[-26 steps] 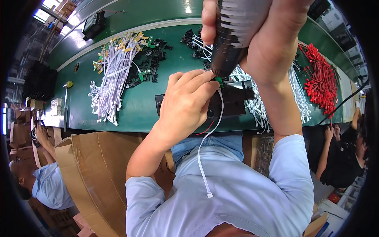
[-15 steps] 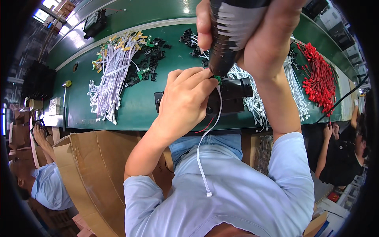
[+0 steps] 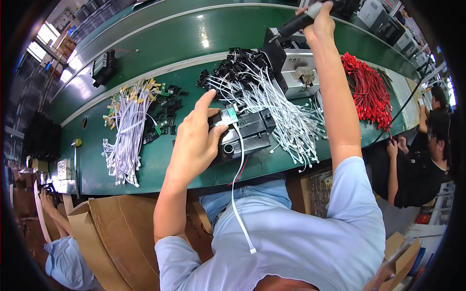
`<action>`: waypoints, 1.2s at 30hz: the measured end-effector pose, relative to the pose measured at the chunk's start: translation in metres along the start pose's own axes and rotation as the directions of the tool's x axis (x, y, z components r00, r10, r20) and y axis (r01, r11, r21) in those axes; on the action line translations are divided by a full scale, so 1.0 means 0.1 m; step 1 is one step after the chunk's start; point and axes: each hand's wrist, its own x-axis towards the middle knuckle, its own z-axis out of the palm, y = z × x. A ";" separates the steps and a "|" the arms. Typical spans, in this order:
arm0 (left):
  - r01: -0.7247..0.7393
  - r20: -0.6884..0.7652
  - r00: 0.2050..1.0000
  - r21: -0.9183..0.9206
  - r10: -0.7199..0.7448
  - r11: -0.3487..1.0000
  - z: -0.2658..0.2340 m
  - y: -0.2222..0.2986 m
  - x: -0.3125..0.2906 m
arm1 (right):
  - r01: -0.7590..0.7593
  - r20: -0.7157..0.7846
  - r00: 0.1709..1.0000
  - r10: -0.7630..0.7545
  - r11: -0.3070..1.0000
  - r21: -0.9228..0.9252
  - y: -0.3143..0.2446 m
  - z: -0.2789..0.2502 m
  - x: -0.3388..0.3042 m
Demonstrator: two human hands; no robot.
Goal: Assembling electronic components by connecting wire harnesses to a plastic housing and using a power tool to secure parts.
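Observation:
A black plastic housing (image 3: 250,133) lies on the green bench in front of me. A small green circuit board (image 3: 232,114) sits on top of it. From the board a white cable (image 3: 234,189) runs down over the bench edge to a small white connector. My left hand (image 3: 196,138) grips the housing's left end, thumb beside the board and index finger raised. My right hand (image 3: 321,24) is stretched far forward, closed round a black and grey electric screwdriver (image 3: 297,25). Its bit points left, over a metal-fronted box (image 3: 297,68).
White cables with black clips (image 3: 272,102) lie behind the housing. Left is another white cable bundle (image 3: 128,131) with boards; red cables (image 3: 366,92) lie at right. A cardboard box (image 3: 121,233) stands below the bench. Another person (image 3: 422,165) works at right.
My right hand has lifted the screwdriver off the board and carried it forward over the metal-fronted box. My left hand has loosened its fingers but stays at the housing. The view has shifted.

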 end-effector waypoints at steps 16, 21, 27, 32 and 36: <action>-0.166 0.354 0.932 0.229 0.077 0.959 -0.25 -0.01 0.11 | 0.354 0.564 0.684 0.462 0.466 -0.811 -0.58 0.06 -2.14; -0.219 0.229 0.964 0.400 0.134 0.890 -0.04 -0.08 0.01 | 0.137 0.409 0.633 0.657 0.425 -0.895 -0.60 0.07 -2.55; -0.268 0.195 0.949 0.095 0.247 0.959 -0.46 -0.02 0.39 | -0.115 0.509 0.479 0.715 0.626 -0.772 -0.14 -0.17 -2.01; -0.571 -0.142 0.810 0.028 0.568 0.821 -1.09 -0.11 1.15 | -0.092 0.675 0.384 0.630 0.754 -0.651 -0.04 0.81 -1.30; 0.252 -0.046 0.963 -0.173 -0.264 0.952 -1.73 -0.24 1.39 | 0.022 0.552 0.616 0.562 0.688 -0.725 -0.07 1.31 -0.44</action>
